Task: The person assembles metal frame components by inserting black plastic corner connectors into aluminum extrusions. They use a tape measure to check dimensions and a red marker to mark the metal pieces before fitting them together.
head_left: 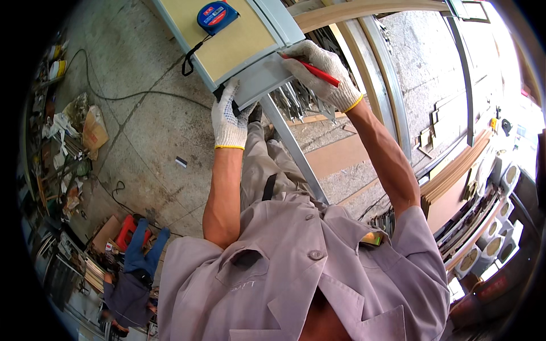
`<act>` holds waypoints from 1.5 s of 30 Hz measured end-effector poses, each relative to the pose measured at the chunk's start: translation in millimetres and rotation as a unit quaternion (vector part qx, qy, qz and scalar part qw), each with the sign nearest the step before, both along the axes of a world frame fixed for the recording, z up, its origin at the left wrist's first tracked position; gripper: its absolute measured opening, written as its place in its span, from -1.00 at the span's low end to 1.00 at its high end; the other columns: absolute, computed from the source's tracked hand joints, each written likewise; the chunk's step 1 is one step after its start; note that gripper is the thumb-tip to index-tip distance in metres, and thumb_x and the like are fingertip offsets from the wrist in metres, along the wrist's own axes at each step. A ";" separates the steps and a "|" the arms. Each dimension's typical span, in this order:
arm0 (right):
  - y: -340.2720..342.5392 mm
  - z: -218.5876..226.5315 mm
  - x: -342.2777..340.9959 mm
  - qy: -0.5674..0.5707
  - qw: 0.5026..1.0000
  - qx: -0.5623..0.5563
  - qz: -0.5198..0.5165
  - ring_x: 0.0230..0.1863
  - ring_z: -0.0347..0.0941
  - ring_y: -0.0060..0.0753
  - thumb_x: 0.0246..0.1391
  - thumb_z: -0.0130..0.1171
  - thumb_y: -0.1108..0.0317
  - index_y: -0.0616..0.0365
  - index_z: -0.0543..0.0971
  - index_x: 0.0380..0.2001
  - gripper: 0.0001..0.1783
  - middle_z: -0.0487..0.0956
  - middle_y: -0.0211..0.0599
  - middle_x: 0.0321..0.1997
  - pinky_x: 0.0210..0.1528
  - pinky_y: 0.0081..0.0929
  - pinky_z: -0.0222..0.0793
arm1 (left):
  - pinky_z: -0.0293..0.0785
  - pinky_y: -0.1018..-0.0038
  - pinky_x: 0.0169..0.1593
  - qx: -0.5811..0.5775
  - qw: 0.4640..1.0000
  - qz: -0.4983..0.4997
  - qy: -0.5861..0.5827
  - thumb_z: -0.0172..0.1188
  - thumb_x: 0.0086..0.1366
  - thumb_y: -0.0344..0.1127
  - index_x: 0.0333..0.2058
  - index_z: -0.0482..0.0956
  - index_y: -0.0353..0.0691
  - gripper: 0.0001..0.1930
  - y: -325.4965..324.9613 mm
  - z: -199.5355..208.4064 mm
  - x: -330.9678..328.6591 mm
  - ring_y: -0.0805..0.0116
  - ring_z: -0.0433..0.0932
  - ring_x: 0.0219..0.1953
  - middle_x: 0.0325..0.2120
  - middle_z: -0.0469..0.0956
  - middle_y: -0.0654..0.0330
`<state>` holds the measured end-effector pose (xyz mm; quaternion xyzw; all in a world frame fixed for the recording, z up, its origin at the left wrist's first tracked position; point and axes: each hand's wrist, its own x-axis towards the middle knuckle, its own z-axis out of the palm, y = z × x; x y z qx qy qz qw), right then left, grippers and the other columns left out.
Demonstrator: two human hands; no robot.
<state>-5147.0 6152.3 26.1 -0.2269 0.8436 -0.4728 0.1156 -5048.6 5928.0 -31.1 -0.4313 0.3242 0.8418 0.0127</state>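
Observation:
My right hand (pixel 321 74), in a white knit glove with a yellow cuff, grips a red pencil (pixel 318 74). Its tip is at the end of a grey profile on the panel's near edge. My left hand (pixel 228 120), gloved alike with blue dots, is closed at the panel's near left corner. A black piece shows beside its fingers, partly hidden, and I cannot make out its kind. The panel (pixel 247 42) has a cream face and a grey frame (pixel 264 77). On it lies a blue tape measure (pixel 217 17), its black wrist strap (pixel 190 59) hanging over the left edge.
Metal bars and wooden strips (pixel 372 62) run along the right. A grey metal leg (pixel 293 148) slants down beside my legs. A dark cable (pixel 148 92) crosses the concrete floor on the left. Another person (pixel 133 284) is bent over at lower left. Stacked boards (pixel 455 176) stand at right.

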 end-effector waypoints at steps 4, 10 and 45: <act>-2.5 -0.4 -1.3 0.007 1.000 0.010 0.001 -0.16 0.71 -0.36 0.34 0.30 0.17 0.13 0.63 0.01 -0.68 0.73 -0.18 -0.13 -0.08 -0.39 0.62 | 0.72 0.15 -0.02 -0.007 1.000 0.003 -0.002 0.39 0.36 -0.19 0.13 0.56 -0.19 -0.57 0.2 -1.3 0.7 0.11 0.65 0.02 0.06 0.63 0.06; -3.1 1.3 -3.1 0.012 1.000 0.016 0.006 -0.15 0.72 -0.32 0.34 0.30 0.14 0.13 0.63 0.01 -0.66 0.73 -0.17 -0.14 -0.09 -0.38 0.64 | 0.74 0.14 -0.03 0.002 1.000 -0.007 -0.006 0.37 0.37 -0.20 0.13 0.56 -0.19 -0.58 -2.2 -4.9 1.3 0.12 0.66 0.01 0.06 0.63 0.08; -10.5 9.5 -5.5 0.023 1.000 0.006 0.013 -0.24 0.67 0.02 0.34 0.23 0.18 0.16 0.60 -0.14 -0.74 0.68 -0.07 -0.33 -0.18 -0.17 0.55 | 0.75 0.10 -0.04 0.012 1.000 0.003 0.023 0.33 0.41 -0.24 0.12 0.56 -0.16 -0.63 1.3 -0.9 0.2 0.09 0.67 0.00 0.07 0.62 0.08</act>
